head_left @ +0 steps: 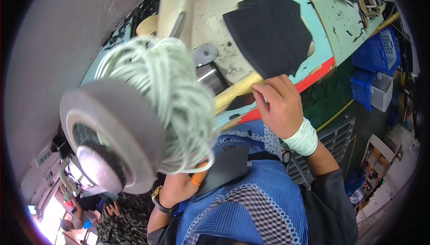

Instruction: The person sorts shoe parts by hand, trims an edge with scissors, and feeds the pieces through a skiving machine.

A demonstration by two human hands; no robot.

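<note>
- My right hand [283, 104], white wrapping [303, 137] around its wrist, curled at the fingers, thumb and forefinger beside the far end of a yellow bar [237, 92]; whether they pinched anything, I could not tell.
- My left hand [179, 189], partly hidden behind a bundle of pale cord [154, 79] and a grey handwheel [121, 99], showed a watch [156, 194] at the wrist; its grip could not be read.
- A dark piece of material [240, 102] showed on my side of the bar.
- The fanned stack of black panels [268, 34] lay just beyond my right hand, the nearer of the two, its long axis running away from me and leaning left.
- Beneath it spread a pale blue worktable [320, 34] with a red edge; a cream machine arm [175, 5] rose at left.
- Farther off, blue crates [369, 57] stood at right, and a person in camouflage clothing [121, 225] appeared at lower left.
</note>
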